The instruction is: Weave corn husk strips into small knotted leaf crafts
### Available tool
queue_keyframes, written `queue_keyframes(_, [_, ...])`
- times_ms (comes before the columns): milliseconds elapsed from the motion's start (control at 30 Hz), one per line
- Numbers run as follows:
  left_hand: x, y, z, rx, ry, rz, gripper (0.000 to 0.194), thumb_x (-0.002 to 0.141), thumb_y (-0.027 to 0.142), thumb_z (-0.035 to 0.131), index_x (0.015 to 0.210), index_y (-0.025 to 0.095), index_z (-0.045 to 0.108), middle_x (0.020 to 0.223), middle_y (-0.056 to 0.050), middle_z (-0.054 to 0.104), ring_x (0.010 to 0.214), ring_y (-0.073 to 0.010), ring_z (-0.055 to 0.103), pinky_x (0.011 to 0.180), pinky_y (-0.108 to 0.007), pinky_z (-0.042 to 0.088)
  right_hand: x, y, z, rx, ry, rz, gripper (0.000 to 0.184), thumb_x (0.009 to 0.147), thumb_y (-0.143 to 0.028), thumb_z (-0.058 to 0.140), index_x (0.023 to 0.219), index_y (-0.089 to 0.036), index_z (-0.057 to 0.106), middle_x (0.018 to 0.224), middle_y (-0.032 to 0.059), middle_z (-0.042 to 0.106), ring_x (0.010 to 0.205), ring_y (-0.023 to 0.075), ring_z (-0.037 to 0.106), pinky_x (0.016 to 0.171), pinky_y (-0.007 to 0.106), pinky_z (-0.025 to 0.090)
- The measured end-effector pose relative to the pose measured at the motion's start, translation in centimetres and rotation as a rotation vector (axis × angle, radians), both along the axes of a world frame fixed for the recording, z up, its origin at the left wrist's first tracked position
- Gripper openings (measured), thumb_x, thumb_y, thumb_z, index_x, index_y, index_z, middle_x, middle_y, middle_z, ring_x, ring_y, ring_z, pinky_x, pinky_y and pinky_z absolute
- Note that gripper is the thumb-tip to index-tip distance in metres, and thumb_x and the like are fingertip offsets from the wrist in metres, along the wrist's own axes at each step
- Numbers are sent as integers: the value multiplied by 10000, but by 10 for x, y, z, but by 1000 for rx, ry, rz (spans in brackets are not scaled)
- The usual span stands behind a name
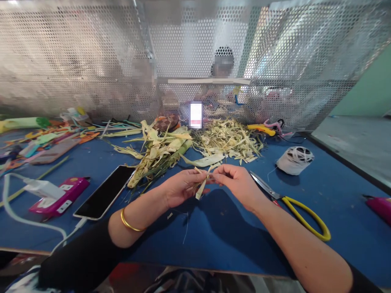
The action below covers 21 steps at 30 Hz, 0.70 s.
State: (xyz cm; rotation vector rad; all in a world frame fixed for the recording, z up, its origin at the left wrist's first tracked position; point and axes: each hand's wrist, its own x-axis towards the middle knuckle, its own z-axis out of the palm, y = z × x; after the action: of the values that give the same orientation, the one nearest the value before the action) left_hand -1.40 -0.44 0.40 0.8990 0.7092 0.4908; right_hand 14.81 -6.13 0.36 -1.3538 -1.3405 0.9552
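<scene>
Yellowish husk strip (200,190) between both hands (182,188) (238,182).

What lies between the right hand's (238,183) fingertips is too small to tell; the left hand (182,187) partly hides a husk strip (200,190). Far behind the mesh (104,95), a person (222,65) is blurred. The right edge cuts off a purple object (379,208).

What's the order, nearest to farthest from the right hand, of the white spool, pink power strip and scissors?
1. Scissors, just right of the right hand.
2. White spool, farther out, also right.
3. Pink power strip, far left.
</scene>
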Motion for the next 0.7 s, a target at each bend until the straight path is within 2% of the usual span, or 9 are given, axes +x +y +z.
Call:
queue_keyframes(100, [1, -1, 0, -66, -30, 34, 32, 756, 153, 652, 755, 121, 657, 827, -67, 690, 857, -178, 653, 790, -288, 531, -3, -1, 0, -24, 67, 11, 148, 687, -319, 633, 705, -172, 635, 628, -12, 595, 621, 126, 502, 611, 270, 402])
queue_keyframes(333, [2, -3, -1, -137, -64, 30, 79, 784, 170, 612, 800, 113, 664, 803, -56, 695, 777, -150, 654, 861, -293, 505, -6, -1, 1, -87, 289, 35, 119, 646, -238, 668, 731, -156, 655, 659, -12, 632, 591, 100, 519, 618, 271, 423])
queue_keyframes(500, [3, -4, -2, -80, -55, 38, 48, 715, 165, 679, 740, 135, 650, 726, -19, 667, 688, -119, 635, 782, -240, 516, -5, -2, 1, -264, 470, 120, 143, 608, -218, 722, 720, -138, 685, 662, -1, 640, 589, 89, 538, 638, 274, 421])
queue_keyframes(600, [3, -4, -4, -61, -45, 26, 121, 656, 165, 728, 728, 141, 634, 674, -6, 641, 646, -117, 621, 726, -236, 518, -5, -3, 0, -385, 573, 185, 190, 569, -218, 760, 734, -147, 701, 667, -1, 645, 596, 86, 551, 650, 268, 423])
queue_keyframes(700, [2, -3, -6, -46, -23, -3, 167, 636, 206, 748, 734, 138, 633, 674, -12, 632, 640, -115, 608, 692, -223, 503, -5, -3, -2, -375, 534, 223, 174, 562, -258, 773, 672, -151, 690, 611, -11, 625, 576, 84, 537, 625, 256, 416])
